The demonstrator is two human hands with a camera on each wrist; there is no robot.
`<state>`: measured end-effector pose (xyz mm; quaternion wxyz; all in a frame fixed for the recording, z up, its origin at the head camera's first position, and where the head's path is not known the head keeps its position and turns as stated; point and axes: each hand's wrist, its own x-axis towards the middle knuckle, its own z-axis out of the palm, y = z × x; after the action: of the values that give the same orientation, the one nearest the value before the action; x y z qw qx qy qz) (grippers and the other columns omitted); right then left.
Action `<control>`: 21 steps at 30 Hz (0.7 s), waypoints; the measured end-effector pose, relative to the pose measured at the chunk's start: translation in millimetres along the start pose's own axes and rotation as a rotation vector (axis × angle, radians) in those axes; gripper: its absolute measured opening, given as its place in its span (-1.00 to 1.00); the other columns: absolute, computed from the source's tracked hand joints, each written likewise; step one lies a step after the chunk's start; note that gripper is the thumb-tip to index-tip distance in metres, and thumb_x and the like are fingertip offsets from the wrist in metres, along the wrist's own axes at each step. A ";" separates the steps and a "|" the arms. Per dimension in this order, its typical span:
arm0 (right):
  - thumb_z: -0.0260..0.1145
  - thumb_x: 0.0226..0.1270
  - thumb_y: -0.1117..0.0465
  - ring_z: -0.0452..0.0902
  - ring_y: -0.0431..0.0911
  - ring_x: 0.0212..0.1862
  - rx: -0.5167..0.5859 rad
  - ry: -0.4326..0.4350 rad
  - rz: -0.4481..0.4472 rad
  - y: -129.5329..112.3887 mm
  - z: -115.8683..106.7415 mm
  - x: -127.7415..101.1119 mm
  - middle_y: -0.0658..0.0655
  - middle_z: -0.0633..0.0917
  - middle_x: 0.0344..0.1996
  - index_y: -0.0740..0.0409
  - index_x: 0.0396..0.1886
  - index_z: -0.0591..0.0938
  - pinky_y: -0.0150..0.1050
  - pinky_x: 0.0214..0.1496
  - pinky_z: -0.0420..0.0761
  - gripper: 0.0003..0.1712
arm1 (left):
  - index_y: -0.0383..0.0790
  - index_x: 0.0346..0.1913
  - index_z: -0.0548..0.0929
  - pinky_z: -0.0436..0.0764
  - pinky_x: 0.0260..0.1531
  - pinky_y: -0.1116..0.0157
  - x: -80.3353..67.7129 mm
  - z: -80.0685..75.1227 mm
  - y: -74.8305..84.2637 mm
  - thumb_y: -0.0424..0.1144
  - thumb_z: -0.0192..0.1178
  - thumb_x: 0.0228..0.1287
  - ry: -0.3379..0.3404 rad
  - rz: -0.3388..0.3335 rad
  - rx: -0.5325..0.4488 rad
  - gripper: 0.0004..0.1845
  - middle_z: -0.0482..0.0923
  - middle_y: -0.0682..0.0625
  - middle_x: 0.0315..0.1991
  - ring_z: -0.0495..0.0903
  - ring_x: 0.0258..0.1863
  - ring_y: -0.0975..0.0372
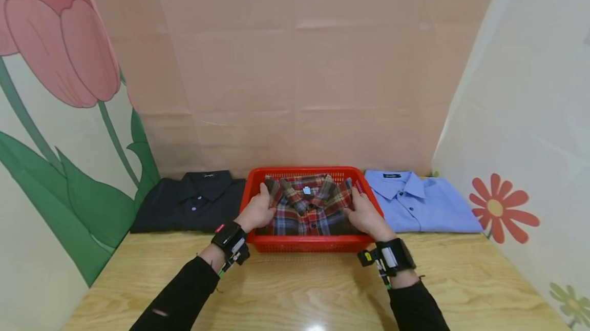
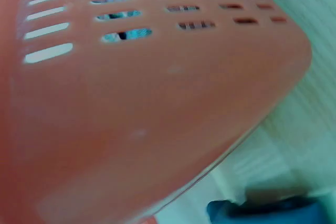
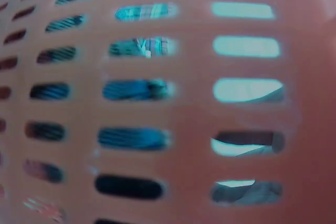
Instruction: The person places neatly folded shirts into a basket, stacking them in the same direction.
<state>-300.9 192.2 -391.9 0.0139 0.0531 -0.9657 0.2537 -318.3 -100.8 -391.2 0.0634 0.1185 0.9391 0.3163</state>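
The plaid shirt (image 1: 308, 205) lies folded inside the red basket (image 1: 304, 244) at the back of the worktop (image 1: 295, 290), so the placing looks nearly finished; letting go remains. The left hand (image 1: 256, 211) and right hand (image 1: 366, 214) each grip a side edge of it, fingers curled.

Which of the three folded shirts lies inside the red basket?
The plaid shirt, between both hands, lies in the basket. The black shirt and the blue shirt lie on the table beside it.
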 end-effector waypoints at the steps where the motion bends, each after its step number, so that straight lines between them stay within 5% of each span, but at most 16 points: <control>1: 0.20 0.42 0.24 0.23 0.37 0.34 0.001 0.004 -0.006 -1.4 -0.4 -1.0 0.59 0.28 0.31 0.49 0.48 0.03 0.27 0.39 0.22 -0.18 | -0.50 0.51 -0.22 0.41 -0.54 0.29 -0.7 0.9 0.7 -0.30 0.18 0.35 0.022 0.008 0.026 -0.07 0.58 -0.24 -0.39 0.53 -0.53 0.11; 4: 0.20 0.44 0.19 0.20 0.40 0.35 -0.015 -0.004 -0.014 -5.4 -0.1 -3.4 0.59 0.19 0.36 0.47 0.48 0.06 0.29 0.38 0.23 -0.19 | -0.45 0.53 -0.21 0.56 -0.30 0.20 -3.5 3.0 3.6 -0.25 0.20 0.35 0.058 0.003 0.085 -0.06 0.52 -0.39 0.08 0.63 -0.22 0.00; 8: 0.19 0.44 0.10 0.14 0.45 0.38 -0.082 -0.035 -0.006 -10.9 2.2 -5.4 0.55 0.11 0.42 0.45 0.44 0.21 0.34 0.38 0.19 -0.25 | -0.37 0.55 -0.18 0.60 -0.08 0.06 -8.3 4.5 8.1 -0.16 0.20 0.37 0.061 -0.022 0.123 -0.06 0.03 -0.47 0.46 0.58 0.04 -0.12; 13: 0.19 0.44 0.04 0.06 0.42 0.44 -0.197 -0.055 -0.023 -18.0 5.7 -9.5 0.50 0.28 0.39 0.42 0.32 0.42 0.38 0.39 0.12 -0.36 | -0.40 0.50 0.09 0.39 0.30 -0.02 -15.0 8.2 8.9 -0.02 0.18 0.38 0.027 0.014 0.206 -0.17 -0.14 -0.46 0.51 0.08 0.48 -0.20; 16: 0.18 0.45 0.01 -0.03 0.37 0.49 -0.236 -0.081 -0.026 -21.9 7.3 -12.3 0.45 0.33 0.38 0.37 0.24 0.53 0.40 0.41 0.04 -0.42 | -0.42 0.44 0.26 0.24 0.39 -0.07 -20.1 10.2 11.0 0.05 0.17 0.38 0.047 0.064 0.288 -0.23 -0.15 -0.43 0.52 -0.13 0.53 -0.21; 19: 0.13 0.48 -0.03 0.02 0.34 0.49 -0.250 -0.114 -0.055 -24.0 8.3 -14.6 0.39 0.47 0.30 0.31 0.12 0.64 0.38 0.42 0.02 -0.48 | -0.40 0.34 0.41 0.19 0.41 -0.10 -24.6 11.3 14.4 0.07 0.16 0.38 0.097 0.154 0.386 -0.31 0.02 -0.39 0.50 -0.06 0.53 -0.19; 21: 0.09 0.50 -0.07 0.33 0.29 0.33 -0.229 -0.150 -0.051 -24.4 8.6 -14.9 0.35 0.62 0.10 0.28 0.00 0.69 0.27 0.36 0.24 -0.49 | -0.37 0.12 0.61 0.33 0.33 -0.05 -25.3 12.0 15.9 0.08 0.14 0.39 0.112 0.230 0.432 -0.45 0.35 -0.32 0.34 0.23 0.42 -0.13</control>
<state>-283.4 168.3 -388.2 -0.0459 0.0943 -0.9851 0.1366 -288.7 -88.3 -389.9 -0.0518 0.2177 0.9673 0.1193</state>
